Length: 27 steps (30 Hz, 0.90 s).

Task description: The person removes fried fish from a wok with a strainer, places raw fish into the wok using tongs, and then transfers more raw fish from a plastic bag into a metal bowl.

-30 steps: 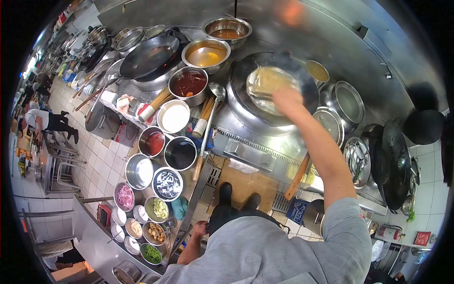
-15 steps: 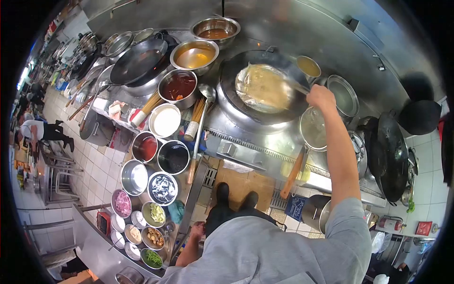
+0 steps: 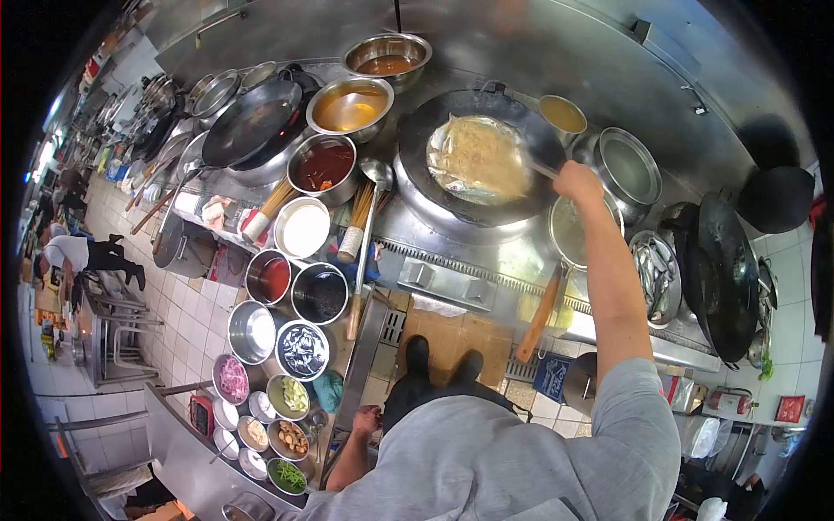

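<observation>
My right hand (image 3: 578, 185), fingers wrapped closed, grips a metal utensil (image 3: 544, 171) that reaches into the wok; its working end is hidden in the food. In the black wok (image 3: 413, 143) on the burner, whole silvery fish (image 3: 447, 180) lie under bubbling, foamy oil (image 3: 482, 152). Low beside my body, my left hand (image 3: 367, 421) is curled closed near the counter edge, and I cannot tell what its fingers hold. Below my right forearm a wooden-handled strainer (image 3: 540, 313) rests across a pot at the stove front.
Bowls of amber liquid (image 3: 352, 108) and a pot of dark red sauce (image 3: 323, 165) stand left of the wok. A long ladle (image 3: 365, 252) lies beside them. Tins of chopped ingredients (image 3: 289, 395) line the left counter. A tray of fish (image 3: 656, 278) and stacked woks (image 3: 728, 278) stand right.
My right hand has shifted slightly left and down with the utensil in the wok. The view has turned a little, uncovering more of the fish tray. My left hand stays low.
</observation>
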{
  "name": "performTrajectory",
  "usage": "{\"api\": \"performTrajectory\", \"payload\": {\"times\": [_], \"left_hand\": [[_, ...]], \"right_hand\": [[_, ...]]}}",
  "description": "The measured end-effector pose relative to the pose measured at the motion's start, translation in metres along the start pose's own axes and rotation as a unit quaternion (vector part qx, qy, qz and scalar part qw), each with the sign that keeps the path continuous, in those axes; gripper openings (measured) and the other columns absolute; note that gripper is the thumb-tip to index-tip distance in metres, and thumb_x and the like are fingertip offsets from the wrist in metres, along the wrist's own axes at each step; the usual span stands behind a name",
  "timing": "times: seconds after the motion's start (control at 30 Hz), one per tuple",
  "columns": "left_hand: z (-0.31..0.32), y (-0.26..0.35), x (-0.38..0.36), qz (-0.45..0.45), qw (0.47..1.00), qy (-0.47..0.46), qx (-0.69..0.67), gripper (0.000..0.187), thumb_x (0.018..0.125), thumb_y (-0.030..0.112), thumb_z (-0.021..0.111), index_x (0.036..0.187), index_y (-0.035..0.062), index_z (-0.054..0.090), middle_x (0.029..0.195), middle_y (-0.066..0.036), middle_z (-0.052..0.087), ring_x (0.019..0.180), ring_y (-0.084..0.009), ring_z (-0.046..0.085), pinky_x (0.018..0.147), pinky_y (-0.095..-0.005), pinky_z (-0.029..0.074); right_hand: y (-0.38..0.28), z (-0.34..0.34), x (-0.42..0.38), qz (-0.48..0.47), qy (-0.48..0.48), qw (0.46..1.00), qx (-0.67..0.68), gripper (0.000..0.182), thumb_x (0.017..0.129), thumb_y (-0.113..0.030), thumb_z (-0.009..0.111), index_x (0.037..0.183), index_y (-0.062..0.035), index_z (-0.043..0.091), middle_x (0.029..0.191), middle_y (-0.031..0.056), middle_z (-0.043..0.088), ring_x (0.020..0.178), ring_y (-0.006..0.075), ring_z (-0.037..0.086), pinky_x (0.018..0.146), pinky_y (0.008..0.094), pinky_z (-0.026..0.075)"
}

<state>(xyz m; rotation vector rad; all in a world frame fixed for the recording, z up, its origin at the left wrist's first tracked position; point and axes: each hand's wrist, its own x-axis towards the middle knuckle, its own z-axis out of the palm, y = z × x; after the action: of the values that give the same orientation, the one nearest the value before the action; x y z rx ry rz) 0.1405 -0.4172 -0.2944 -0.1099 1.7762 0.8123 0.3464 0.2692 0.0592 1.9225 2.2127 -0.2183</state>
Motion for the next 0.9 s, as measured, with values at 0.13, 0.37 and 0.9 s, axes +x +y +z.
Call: {"api": "performTrajectory", "payload": {"times": [0.13,0.37,0.9], "left_hand": [[0.000,-0.001,-0.007,0.075,0.993,-0.019,0.089,0.022,0.094,0.021,0.061,0.106,0.0046,0.069,0.074,-0.006,0.065,0.058,-0.0167,0.061,0.050,-0.0340,0.050],[0.004,-0.007,0.003,0.026,0.996,0.005,0.080,0.023,0.094,0.022,0.061,0.105,0.0043,0.070,0.075,-0.004,0.064,0.059,-0.0157,0.059,0.052,-0.0328,0.049],[0.012,0.007,0.020,0.033,0.998,-0.036,0.044,0.025,0.096,0.022,0.061,0.113,0.0048,0.065,0.073,-0.004,0.061,0.058,-0.0162,0.057,0.050,-0.0329,0.048]], "right_hand": [[0.006,-0.014,-0.008,0.009,0.023,0.999,-0.038,0.036,0.085,-0.017,0.060,0.117,-0.0033,0.070,0.124,0.0187,0.068,0.116,0.0341,0.066,0.096,0.0448,0.053],[0.019,-0.032,-0.035,-0.259,0.092,0.953,-0.131,0.029,0.082,-0.023,0.065,0.107,-0.0113,0.074,0.116,0.0122,0.071,0.106,0.0315,0.068,0.091,0.0443,0.055],[-0.048,-0.014,-0.070,-0.331,0.047,0.930,-0.153,0.023,0.084,-0.026,0.066,0.092,-0.0058,0.075,0.097,0.0148,0.074,0.096,0.0322,0.070,0.084,0.0440,0.056]]}}
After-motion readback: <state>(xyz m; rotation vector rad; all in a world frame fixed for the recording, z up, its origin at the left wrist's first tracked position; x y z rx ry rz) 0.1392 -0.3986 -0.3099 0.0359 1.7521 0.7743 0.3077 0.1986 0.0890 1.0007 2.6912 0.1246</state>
